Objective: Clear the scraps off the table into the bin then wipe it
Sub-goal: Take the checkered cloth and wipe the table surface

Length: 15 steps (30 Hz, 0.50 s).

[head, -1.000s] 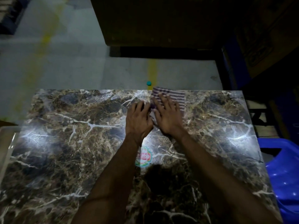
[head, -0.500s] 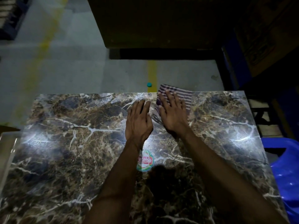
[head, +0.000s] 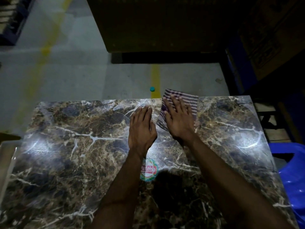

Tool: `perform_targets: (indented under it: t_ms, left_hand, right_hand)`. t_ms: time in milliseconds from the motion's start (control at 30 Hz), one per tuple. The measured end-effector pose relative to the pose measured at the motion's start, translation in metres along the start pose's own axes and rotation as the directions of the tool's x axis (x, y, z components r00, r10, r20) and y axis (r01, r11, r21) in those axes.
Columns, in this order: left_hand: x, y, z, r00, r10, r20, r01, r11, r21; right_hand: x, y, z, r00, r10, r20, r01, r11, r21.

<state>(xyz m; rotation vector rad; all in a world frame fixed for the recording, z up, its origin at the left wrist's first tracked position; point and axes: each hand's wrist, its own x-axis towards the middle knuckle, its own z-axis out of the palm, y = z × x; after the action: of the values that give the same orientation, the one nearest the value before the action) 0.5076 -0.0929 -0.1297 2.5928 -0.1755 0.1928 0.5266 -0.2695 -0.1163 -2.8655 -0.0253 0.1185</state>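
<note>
A dark marble-patterned table [head: 66,146] fills the lower view. A striped purple-and-white cloth [head: 192,103] lies at its far edge, slightly overhanging it. My right hand [head: 178,119] presses flat on the cloth, fingers spread. My left hand [head: 142,128] rests flat on the bare tabletop just left of the cloth, holding nothing. No scraps show on the table. A blue plastic bin [head: 292,177] stands at the table's right side.
A round sticker [head: 149,170] sits mid-table between my forearms. A small teal cap [head: 152,88] lies on the grey floor beyond the far edge. Dark boxes and a blue rack stand behind and to the right. A pale surface [head: 6,156] adjoins the left edge.
My right hand has pushed the cloth away and to the right, up to the far edge. My left hand has stayed nearly in place beside it.
</note>
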Motion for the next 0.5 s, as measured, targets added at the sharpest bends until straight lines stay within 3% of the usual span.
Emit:
perform_targets:
  t_ms: [233, 367, 500]
  left_hand:
    - [0.002, -0.001, -0.001, 1.0, 0.009, 0.01, -0.009, 1.0, -0.002]
    - [0.001, 0.0, -0.001, 1.0, 0.012, 0.002, -0.012, 1.0, 0.003]
    - [0.001, -0.002, 0.001, 1.0, 0.019, 0.0, -0.019, 1.0, 0.019]
  right_hand:
    - [-0.044, -0.005, 0.005, 0.977, -0.203, 0.066, 0.205, 0.979, -0.015]
    - [-0.04, 0.019, -0.003, 0.998, -0.041, 0.037, 0.042, 0.999, -0.017]
    - [0.007, -0.006, 0.001, 0.994, 0.111, -0.019, -0.111, 0.994, 0.011]
